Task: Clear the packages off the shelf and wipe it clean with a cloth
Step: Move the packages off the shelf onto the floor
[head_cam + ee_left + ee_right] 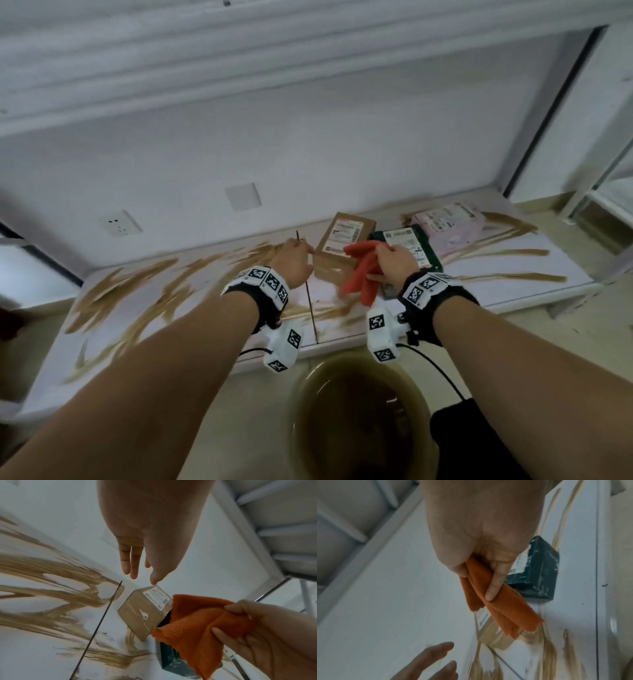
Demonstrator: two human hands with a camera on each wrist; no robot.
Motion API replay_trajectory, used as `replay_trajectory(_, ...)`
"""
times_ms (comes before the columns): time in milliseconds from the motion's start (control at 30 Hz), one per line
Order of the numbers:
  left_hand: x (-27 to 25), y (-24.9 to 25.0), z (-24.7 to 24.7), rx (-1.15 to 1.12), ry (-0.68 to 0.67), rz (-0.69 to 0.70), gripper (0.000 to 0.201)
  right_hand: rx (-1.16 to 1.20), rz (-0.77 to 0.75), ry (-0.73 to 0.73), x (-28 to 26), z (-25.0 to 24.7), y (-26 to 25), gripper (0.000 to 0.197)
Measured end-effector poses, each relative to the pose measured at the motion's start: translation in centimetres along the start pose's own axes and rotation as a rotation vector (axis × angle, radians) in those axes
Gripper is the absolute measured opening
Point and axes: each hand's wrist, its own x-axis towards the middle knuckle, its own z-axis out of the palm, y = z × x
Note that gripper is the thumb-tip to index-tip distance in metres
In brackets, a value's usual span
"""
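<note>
My left hand (294,262) reaches over the shelf (534,274) toward the brown package (337,245). Its fingers (130,559) are straight and relaxed, and they hold nothing. In the left wrist view the thumb tip is just at the far top corner of the package, but I cannot tell if it touches. I judge this hand is free because it must lift the packages away.

My right hand (394,262) keeps the orange cloth (363,274) in the air, above the gap between the brown package and the dark green package (416,248). The fingers curl around the bunched upper part and the rest hangs loose. I think the cloth waits here so that wiping can begin when the surface is bare.

A third, pink package (448,226) lies further right, near the back wall. All three are on the shelf, so I judge the clearing is not yet done. Brown smears (137,294) cover much of the white surface, also beside the packages. On the floor in front stands a basin (359,421) with dark water, probably for rinsing the cloth.
</note>
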Motion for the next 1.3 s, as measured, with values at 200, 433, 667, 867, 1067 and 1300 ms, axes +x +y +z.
replay_trajectory(200,5.6,1.3,4.1,0.059,-0.057,-0.060,0.070,-0.055,-0.025,0.126,4.2,-2.2,0.8,0.040)
replay_trajectory(433,10.4,3.2,7.7,0.089,-0.131,-0.175,0.099,-0.024,-0.078,0.150,6.0,-2.2,0.5,0.042)
replay_trajectory(667,11.9,4.0,8.7,0.068,-0.112,-0.182,0.086,0.028,-0.028,0.250,6.5,-1.8,0.6,0.037)
replay_trajectory(867,10.4,0.9,7.0,0.042,-0.067,-0.163,0.106,0.021,-0.012,0.278,7.5,0.4,1.3,0.046)
replay_trajectory(1067,6.7,-2.6,4.3,-0.025,-0.007,-0.195,0.099,-0.039,-0.057,0.219,8.6,4.3,2.1,0.056)
replay_trajectory(1300,-0.3,-7.5,0.9,-0.084,0.059,-0.328,0.091,-0.161,-0.152,0.042,4.8,9.0,1.0,0.046)
